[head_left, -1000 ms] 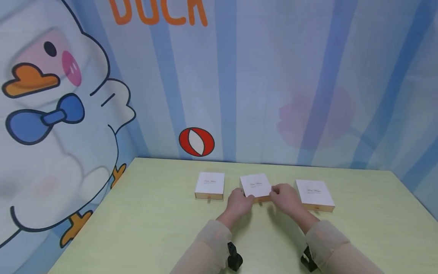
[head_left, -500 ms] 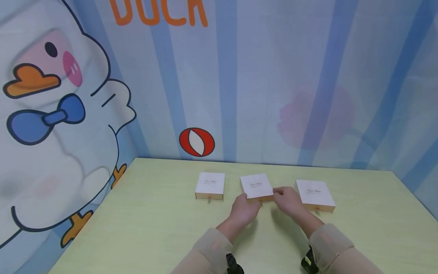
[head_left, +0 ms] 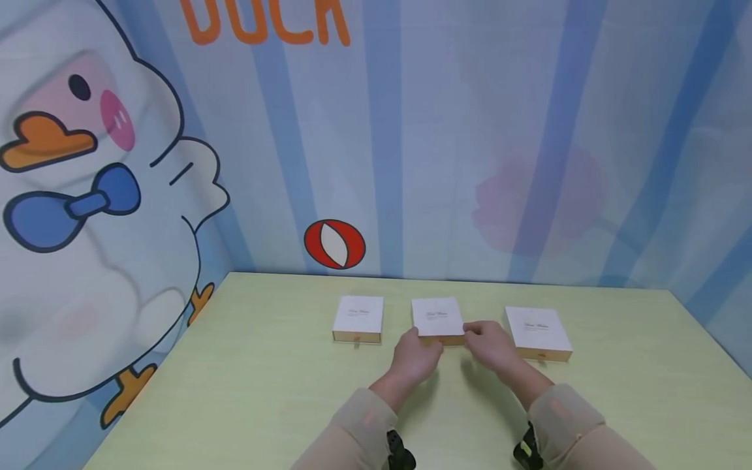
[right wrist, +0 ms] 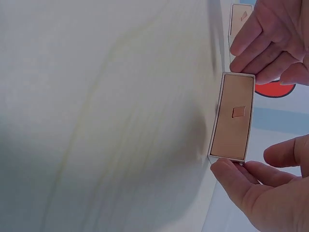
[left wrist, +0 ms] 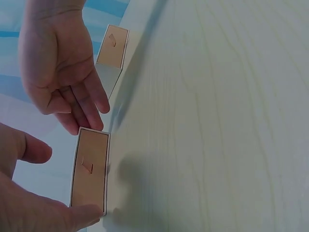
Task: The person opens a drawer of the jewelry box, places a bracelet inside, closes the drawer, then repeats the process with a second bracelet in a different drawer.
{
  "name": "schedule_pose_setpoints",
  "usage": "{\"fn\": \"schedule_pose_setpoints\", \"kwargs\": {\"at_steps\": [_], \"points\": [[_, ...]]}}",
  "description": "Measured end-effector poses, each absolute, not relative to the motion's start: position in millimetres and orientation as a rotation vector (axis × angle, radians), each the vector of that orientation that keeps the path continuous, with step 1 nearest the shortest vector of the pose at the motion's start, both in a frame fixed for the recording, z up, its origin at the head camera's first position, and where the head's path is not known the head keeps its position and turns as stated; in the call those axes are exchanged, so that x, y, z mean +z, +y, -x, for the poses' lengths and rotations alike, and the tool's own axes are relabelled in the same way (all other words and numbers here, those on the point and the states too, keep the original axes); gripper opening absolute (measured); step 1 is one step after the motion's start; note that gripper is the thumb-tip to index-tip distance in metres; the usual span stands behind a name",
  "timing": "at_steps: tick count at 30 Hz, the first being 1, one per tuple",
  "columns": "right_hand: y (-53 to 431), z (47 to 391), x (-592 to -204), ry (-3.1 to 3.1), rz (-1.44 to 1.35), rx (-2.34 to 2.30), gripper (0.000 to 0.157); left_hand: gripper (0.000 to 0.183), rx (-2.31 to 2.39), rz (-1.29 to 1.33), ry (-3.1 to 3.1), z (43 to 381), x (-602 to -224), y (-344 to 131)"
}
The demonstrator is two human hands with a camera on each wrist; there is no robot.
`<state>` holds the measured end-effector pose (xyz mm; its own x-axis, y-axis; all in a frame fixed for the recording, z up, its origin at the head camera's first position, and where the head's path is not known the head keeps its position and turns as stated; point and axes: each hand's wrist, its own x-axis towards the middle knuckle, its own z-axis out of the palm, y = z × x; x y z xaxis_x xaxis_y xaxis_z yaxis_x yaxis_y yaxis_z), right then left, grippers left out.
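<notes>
A white-topped drawer box with a tan front and a small ribbon tab stands in the middle of the table, between both hands. My left hand is at its left front corner, with extended fingertips against the end in the left wrist view. The right hand touches the opposite end; in the right wrist view its thumb stays apart from the box. Both wrist views show the tan drawer front flush in its white sleeve.
A similar box stands to the left, another to the right near the right hand. The pale yellow table meets a blue striped backdrop printed with a duck.
The middle box has turned slightly, from a slant to nearly parallel with the table's back edge. My left hand went forward along its front corner, then back toward the left.
</notes>
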<state>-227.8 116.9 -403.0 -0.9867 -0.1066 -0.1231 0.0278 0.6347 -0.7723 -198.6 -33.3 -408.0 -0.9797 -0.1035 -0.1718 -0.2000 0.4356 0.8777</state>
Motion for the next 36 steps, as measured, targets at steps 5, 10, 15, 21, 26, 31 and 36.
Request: {"fn": "schedule_pose_setpoints", "kwargs": {"at_steps": [5,10,15,21,26,31,36], "points": [[114.5,224.4,-400.8,2.668,0.061,-1.299,0.045,0.066,1.585,0.266,2.618,200.5,-409.5,-35.2],[112.2,222.7,-401.6,2.64,0.052,-1.328,0.046,0.066,1.593,0.276,2.619,201.7,-410.9,-36.4],[109.7,221.7,-401.6,2.625,0.044,-1.342,0.046,0.067,1.583,0.281,2.616,201.0,-410.6,-37.7],[107.0,221.6,-400.6,2.63,0.054,-1.355,0.045,0.068,1.586,0.285,2.601,199.7,-410.9,-39.4],[105.7,223.9,-403.8,2.639,0.059,-1.362,0.045,0.069,1.574,0.293,2.612,198.0,-408.7,-40.4],[103.9,223.8,-403.1,2.628,0.057,-1.381,0.046,0.069,1.567,0.296,2.633,197.3,-407.3,-41.4],[101.8,223.5,-402.8,2.615,0.055,-1.395,0.046,0.07,1.566,0.309,2.635,196.8,-406.7,-42.1]]}}
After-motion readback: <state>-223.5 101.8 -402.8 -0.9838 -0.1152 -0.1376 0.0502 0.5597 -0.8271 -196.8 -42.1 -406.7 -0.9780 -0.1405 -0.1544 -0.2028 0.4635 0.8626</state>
